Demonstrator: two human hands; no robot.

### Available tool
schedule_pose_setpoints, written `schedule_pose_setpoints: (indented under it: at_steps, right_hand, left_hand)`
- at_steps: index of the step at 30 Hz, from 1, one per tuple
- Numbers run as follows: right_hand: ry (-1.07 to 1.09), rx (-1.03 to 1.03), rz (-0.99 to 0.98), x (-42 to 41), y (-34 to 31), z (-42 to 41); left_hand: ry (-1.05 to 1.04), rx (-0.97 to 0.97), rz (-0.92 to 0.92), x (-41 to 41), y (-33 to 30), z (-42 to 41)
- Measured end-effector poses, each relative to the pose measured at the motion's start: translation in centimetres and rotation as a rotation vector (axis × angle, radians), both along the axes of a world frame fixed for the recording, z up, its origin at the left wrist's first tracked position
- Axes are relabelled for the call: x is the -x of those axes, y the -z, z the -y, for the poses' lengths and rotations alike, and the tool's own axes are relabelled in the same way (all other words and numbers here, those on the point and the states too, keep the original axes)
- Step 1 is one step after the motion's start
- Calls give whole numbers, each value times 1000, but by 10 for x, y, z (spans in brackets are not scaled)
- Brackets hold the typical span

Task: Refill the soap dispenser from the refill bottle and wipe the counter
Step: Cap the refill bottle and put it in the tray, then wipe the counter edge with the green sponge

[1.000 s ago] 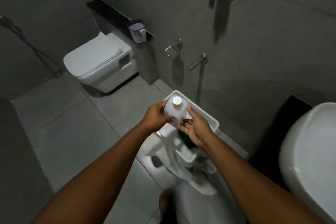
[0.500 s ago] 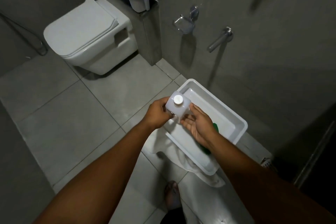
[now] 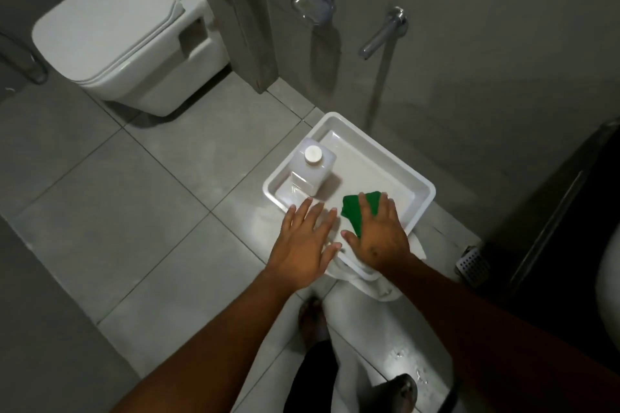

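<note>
A single head-worn camera looks steeply down from standing height over both forearms, facing the grey wall ahead. The left hand (image 3: 303, 245) and right hand (image 3: 377, 235) sit just below centre, at arm's length; the white tray (image 3: 385, 157) lies just beyond their fingertips, on the floor tiles (image 3: 134, 194). The wide lens bends the edges, and no second view overlaps it.

place: home bathroom, probably | fixtures: white wall-hung toilet (image 3: 114, 33) with lid closed, chrome wall tap (image 3: 382, 33), soap dish (image 3: 310, 5) fixed to grey wall | floor: large grey floor tiles (image 3: 100, 194), metal drain grate (image 3: 473, 265) | right edge: blurred white basin (image 3: 609, 282), partly cut off
</note>
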State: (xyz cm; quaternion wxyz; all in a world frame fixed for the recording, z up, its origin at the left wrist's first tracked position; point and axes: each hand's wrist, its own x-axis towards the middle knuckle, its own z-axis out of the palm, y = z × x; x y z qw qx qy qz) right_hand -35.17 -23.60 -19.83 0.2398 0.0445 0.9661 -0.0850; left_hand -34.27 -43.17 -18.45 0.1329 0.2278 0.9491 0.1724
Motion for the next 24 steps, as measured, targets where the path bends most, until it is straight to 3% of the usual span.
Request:
schedule_pose_setpoints:
  at_steps: [5, 11, 18, 24]
  right_hand:
    - [35, -73, 4, 10, 16, 6]
    - [133, 41, -45, 19, -4, 2]
    - [304, 327, -328, -42, -111, -26]
    - [460, 482, -565, -157, -198, -84]
  left_hand:
    - [77, 175, 1, 0, 26, 6]
    - [52, 137, 2, 3, 9, 1]
    - [180, 23, -69, 13, -110, -36]
    - [461, -79, -272, 7, -224, -135]
